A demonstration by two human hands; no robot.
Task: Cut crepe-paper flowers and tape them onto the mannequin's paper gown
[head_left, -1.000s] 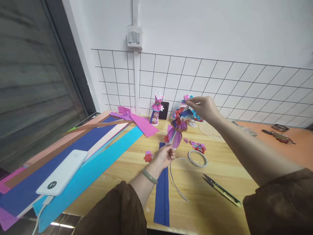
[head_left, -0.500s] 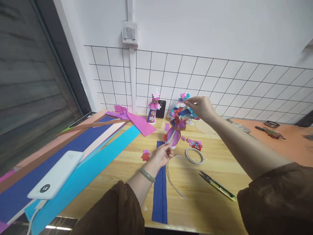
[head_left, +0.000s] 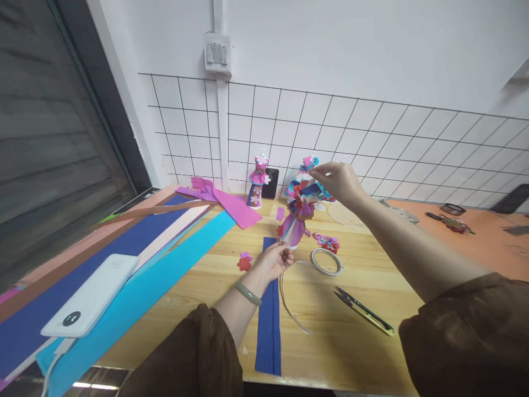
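Observation:
A small ruffled crepe-paper dress (head_left: 295, 230) on a white base, with a purple and pale skirt and red and navy frills above, stands near the middle of the table. My left hand (head_left: 276, 261), a bangle on its wrist, has its fingers curled and pinched at the lower edge of that dress. My right hand (head_left: 336, 179) is raised above the frills, thumb and finger pinched together; what is between them, if anything, I cannot make out. Behind it, a pink and blue paper dress (head_left: 308, 165) is partly hidden. Under my left forearm runs a navy paper strip (head_left: 268, 331).
Another paper dress (head_left: 257, 182) stands by a dark phone (head_left: 270, 184). Right of my left hand lie a tape roll (head_left: 326, 262), thread snips (head_left: 366, 313) and paper scraps (head_left: 328, 242). At left are paper flowers (head_left: 244, 261), coloured paper sheets (head_left: 165, 281) and a white power bank (head_left: 90, 296).
The whole view has shifted slightly. Both hands keep nearly the same pose and place around the ruffled dress.

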